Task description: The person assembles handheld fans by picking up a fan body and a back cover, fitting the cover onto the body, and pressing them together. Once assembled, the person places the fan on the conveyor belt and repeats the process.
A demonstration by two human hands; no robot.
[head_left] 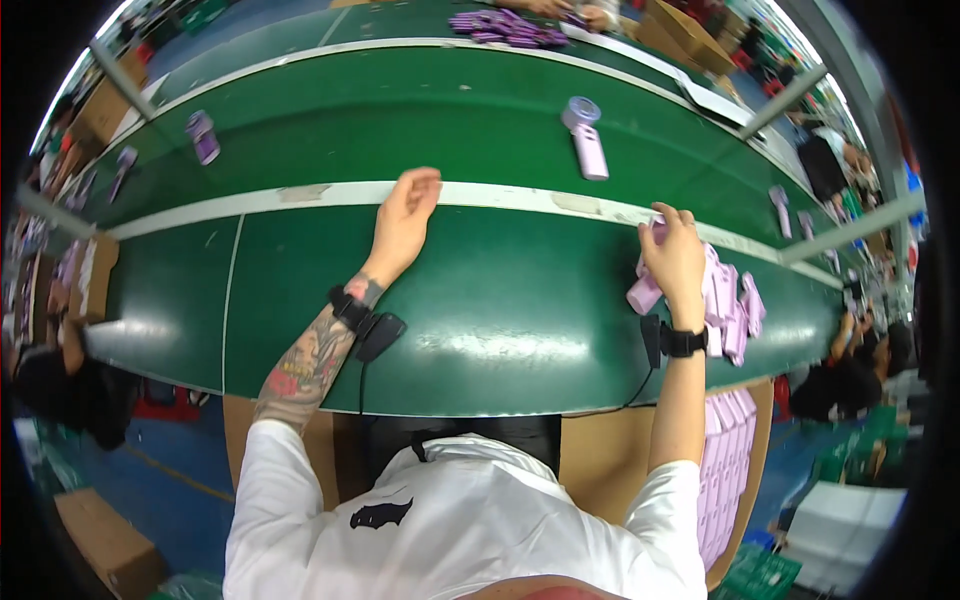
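My right hand (pixel 676 255) is closed around a pale pink handheld fan part (pixel 645 293) on the right of the green worktop (pixel 480 330). Its rounded end sticks out below my fingers; the rest is hidden under the hand. Right beside it lies a heap of similar pink parts (pixel 735 305). My left hand (pixel 405 218) is over the white rail (pixel 480 193), fingers loosely bent, with nothing visible in it. On the green belt (pixel 400 115) beyond the rail rests a pink handheld fan (pixel 589 150) with a round, purplish head.
Below the worktop's right edge, a cardboard box (pixel 762 440) holds rows of pink parts (pixel 722 480). Another purple fan (pixel 203 138) lies on the belt at left. Far across sits a pile of purple pieces (pixel 507 29), near another person's hands (pixel 595 14). Metal posts (pixel 122 78) flank the belt.
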